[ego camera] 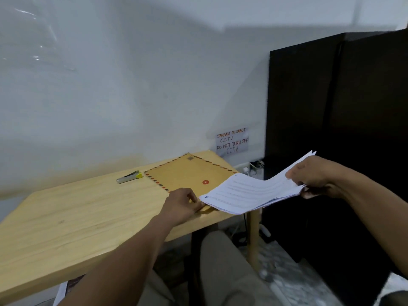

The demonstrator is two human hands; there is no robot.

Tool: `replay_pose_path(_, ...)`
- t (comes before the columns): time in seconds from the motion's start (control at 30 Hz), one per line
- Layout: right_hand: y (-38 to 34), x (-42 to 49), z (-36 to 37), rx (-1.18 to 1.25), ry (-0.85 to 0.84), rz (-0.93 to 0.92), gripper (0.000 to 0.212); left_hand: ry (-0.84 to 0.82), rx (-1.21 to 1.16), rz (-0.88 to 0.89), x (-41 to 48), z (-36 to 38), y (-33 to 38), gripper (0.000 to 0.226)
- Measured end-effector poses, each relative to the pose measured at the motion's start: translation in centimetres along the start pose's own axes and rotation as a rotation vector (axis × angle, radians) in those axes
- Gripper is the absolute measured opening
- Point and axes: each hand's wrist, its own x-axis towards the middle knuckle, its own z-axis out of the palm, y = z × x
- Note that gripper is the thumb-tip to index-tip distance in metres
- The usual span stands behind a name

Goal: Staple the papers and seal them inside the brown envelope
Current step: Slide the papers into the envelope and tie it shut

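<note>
Our right hand [313, 175] grips the papers [254, 191] past the table's [77, 217] right edge; our left hand [183, 204] pinches their corner over the brown envelope [187, 173] at the far right corner, stapler [130, 177] beside it.

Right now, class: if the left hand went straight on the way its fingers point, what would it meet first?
Probably the near corner of the papers, held by the right hand; the left hand lies close to it, over the brown envelope. Depth unclear.
</note>
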Motion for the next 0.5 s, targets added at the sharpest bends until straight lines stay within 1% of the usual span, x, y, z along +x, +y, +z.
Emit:
replay_pose_path(0.03,0.3,-0.5,-0.5,0.023,-0.008,0.009,0.028,0.002,-0.007,-0.001,0.0,-0.1,-0.1,0.025)
replay_pose_path(0.17,0.5,-1.7,-2.9,0.123,-0.062,0.027,0.008,0.015,-0.021,-0.028,0.3,-0.2,-0.3,0.023)
replay_pose_path(0.3,0.3,-1.0,-4.3,0.172,-0.128,0.043,0.020,0.036,-0.023,0.025,0.2,0.2,0.1,0.017)
replay_pose_path(0.4,0.2,0.1,-4.4,0.165,-0.169,0.064,0.025,0.149,-0.039,0.063,-0.1,0.7,0.4,0.014)
replay_pose_path(0.5,0.1,0.6,-4.3,0.144,-0.215,0.071,0.023,0.239,-0.038,0.077,-0.3,0.9,0.6,0.013)
